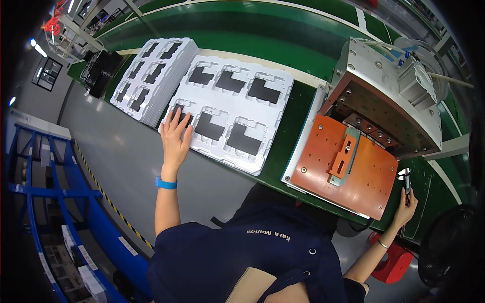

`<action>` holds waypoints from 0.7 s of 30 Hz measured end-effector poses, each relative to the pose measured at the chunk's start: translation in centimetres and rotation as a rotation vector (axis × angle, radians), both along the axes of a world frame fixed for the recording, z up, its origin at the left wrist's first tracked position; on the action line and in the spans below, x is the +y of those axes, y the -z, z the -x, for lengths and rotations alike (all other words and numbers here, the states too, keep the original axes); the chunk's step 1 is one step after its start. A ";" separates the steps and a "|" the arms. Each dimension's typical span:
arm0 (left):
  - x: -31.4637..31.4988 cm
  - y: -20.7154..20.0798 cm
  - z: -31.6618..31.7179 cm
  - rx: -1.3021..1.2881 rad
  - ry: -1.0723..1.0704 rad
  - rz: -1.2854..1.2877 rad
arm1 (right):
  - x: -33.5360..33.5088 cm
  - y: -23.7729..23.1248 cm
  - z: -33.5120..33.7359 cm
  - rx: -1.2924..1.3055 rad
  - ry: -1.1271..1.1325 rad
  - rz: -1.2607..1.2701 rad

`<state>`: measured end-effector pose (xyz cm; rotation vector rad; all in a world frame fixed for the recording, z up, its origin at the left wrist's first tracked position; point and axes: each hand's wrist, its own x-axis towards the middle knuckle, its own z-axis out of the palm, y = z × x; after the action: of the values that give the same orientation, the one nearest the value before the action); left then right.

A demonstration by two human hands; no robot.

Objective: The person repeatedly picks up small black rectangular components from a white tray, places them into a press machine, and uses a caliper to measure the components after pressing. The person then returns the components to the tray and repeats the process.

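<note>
My left hand (pixel 176 142) spreads over a dark part (pixel 182 116), grip unclear; probably thin, light, easily bent, best lifted by its edges. My right hand (pixel 408 206) clasps a caliper (pixel 407 183).

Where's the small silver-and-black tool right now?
In the head view, the small silver-and-black tool is toward the right side, held in the person's right hand, just right of the flat orange plate dotted with holes.

You wear a dark navy, short-sleeved shirt (pixel 202 260) with pale lettering (pixel 268 235) and round, light-rimmed buttons (pixel 312 251). Your left wrist (pixel 171 171) has a bright blue band (pixel 165 183); your right wrist (pixel 393 230) carries a thin, pale bracelet (pixel 383 244).
</note>
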<state>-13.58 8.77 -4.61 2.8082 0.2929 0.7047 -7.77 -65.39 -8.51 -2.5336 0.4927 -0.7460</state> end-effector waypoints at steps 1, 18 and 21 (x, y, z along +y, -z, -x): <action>-0.4 -0.4 -0.2 -0.028 0.065 0.007 | 0.0 0.0 0.0 0.006 -0.002 -0.004; -5.4 -4.8 -7.3 -0.124 0.547 -0.399 | 3.3 -2.1 1.3 -0.181 0.041 -0.061; -11.1 -10.4 -7.8 -0.187 0.664 -0.342 | 6.2 -4.2 1.6 -0.271 -0.037 -0.107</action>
<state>-5.81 -2.31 5.75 2.8234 -0.8253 0.8911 -9.36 -59.15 -4.28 -2.2911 0.3814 -1.0031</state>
